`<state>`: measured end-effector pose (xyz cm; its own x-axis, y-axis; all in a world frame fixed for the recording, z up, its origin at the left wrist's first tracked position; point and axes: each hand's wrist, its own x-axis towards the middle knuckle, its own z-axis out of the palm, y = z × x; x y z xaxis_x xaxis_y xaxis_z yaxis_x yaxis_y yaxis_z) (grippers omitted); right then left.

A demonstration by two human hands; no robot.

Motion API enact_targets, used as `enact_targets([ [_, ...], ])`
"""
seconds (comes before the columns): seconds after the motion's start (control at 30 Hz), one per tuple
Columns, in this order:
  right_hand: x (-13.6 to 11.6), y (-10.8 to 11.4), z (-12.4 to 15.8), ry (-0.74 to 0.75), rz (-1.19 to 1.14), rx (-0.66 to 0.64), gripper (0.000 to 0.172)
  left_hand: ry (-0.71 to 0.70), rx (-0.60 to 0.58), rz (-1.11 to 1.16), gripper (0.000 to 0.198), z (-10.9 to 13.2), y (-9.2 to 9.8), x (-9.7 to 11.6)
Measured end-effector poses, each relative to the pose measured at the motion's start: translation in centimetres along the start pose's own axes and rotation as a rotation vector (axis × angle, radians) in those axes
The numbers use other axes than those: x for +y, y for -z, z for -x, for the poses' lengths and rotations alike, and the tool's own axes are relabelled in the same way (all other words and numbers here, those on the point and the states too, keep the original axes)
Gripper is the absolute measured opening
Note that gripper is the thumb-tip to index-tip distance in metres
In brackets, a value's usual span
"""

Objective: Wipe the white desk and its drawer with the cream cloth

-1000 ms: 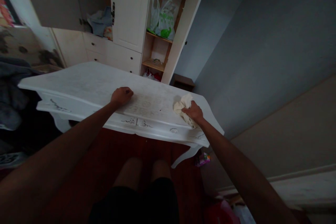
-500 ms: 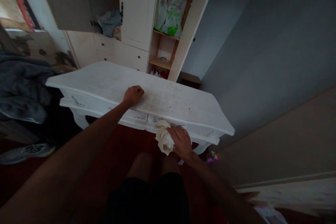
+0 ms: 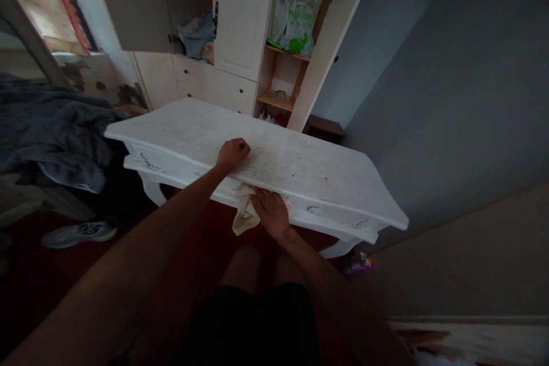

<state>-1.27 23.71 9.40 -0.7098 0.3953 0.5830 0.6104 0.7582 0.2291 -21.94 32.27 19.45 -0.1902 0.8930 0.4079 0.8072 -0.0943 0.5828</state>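
A white table (image 3: pixel 193 126) with carved dark floral marks on its front stands before me, its top smudged grey in the middle. My left hand (image 3: pixel 233 154) rests on the top near the front edge, curled into a fist. A dark spot shows at its thumb side; what is inside, if anything, is hidden. Below the edge, my right hand (image 3: pixel 271 210) presses a cream cloth (image 3: pixel 246 216) against the drawer front, fingers over it and part of the cloth hanging down. To the right of that hand is a white round knob (image 3: pixel 314 210).
Behind the table stands a white wardrobe (image 3: pixel 240 23) with doors ajar; plastic bags (image 3: pixel 297 26) sit on a shelf. Grey fabric (image 3: pixel 55 131) is heaped at left, above a shoe (image 3: pixel 79 234) on the red floor. A purple packet (image 3: pixel 358 263) lies near the table's right leg.
My right hand has slid the cloth leftward along the drawer front, uncovering the round knob. My left fist stays on the tabletop. The whole view has shifted slightly.
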Motion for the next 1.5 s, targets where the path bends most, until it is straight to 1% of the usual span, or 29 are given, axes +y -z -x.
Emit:
enact_targets([
  [0.1,-0.2,0.7,-0.2,0.017,-0.020,-0.167,0.030,0.013,-0.001,0.008,0.028,0.0,0.0,0.1],
  [0.17,-0.3,1.3,-0.2,0.019,-0.027,-0.253,0.032,0.021,0.003,0.010,0.028,0.0,0.1,0.1],
  [0.3,-0.6,2.2,0.0,0.009,-0.070,-0.342,0.036,0.014,0.015,0.026,0.027,0.0,0.1,0.1],
  [0.43,-0.2,2.3,1.3,0.021,-0.126,-0.395,0.041,0.013,0.018,0.039,0.026,0.0,0.2,0.2],
  [0.57,0.9,2.0,4.0,-0.048,-0.125,-0.347,0.047,0.027,0.015,0.040,0.026,0.2,0.4,0.3],
  [0.73,2.7,2.5,8.7,-0.209,-0.029,-0.272,0.054,0.024,0.012,0.047,0.025,0.1,0.4,0.4],
  [0.87,4.1,3.5,12.1,-0.263,0.065,-0.225,0.050,0.044,0.013,0.040,0.024,0.0,0.4,0.4],
  [1.03,6.0,4.5,15.8,-0.313,0.131,-0.200,0.048,0.040,0.003,0.027,0.024,0.0,0.5,0.5],
  [1.17,8.4,6.4,19.2,-0.374,0.184,-0.212,0.057,0.066,-0.009,0.014,0.025,0.0,0.7,0.8],
  [1.23,10.0,7.8,20.8,-0.388,0.222,-0.226,0.060,0.079,-0.020,0.000,0.025,0.1,0.8,0.9],
  [1.3,11.5,9.3,22.1,-0.409,0.266,-0.226,0.059,0.087,-0.023,-0.017,0.025,0.0,0.9,1.0],
  [1.4,13.3,11.2,23.3,-0.473,0.319,-0.207,0.057,0.090,-0.025,-0.048,0.028,0.0,0.9,1.2],
  [1.5,14.0,11.9,23.6,-0.541,0.332,-0.146,0.055,0.081,-0.029,-0.062,0.030,0.0,0.9,1.3],
])
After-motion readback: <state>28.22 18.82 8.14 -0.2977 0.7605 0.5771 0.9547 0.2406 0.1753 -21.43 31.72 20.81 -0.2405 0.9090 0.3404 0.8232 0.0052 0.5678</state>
